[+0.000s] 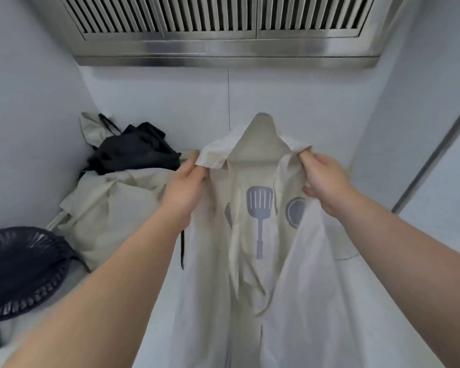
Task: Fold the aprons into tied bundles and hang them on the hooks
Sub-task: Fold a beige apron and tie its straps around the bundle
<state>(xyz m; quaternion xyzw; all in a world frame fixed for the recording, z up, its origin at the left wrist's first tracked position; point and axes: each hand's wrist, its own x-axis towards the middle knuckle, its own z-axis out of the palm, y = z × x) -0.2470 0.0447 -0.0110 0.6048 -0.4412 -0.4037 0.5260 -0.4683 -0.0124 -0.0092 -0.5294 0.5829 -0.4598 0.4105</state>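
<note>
A cream apron [260, 235] printed with a grey spatula and round shapes hangs in front of me, lifted off the surface. My left hand [183, 187] pinches its upper left edge, and my right hand [324, 179] grips its upper right edge. The top of the apron rises to a peak between my hands, and the cloth drapes down between my forearms. No hooks are visible.
A pile of cream aprons [109, 208] lies at the back left with a black apron [133, 152] on top. A dark woven basket [19, 272] sits at the left edge. A steel vent hood [223, 27] runs overhead. White walls close in on three sides.
</note>
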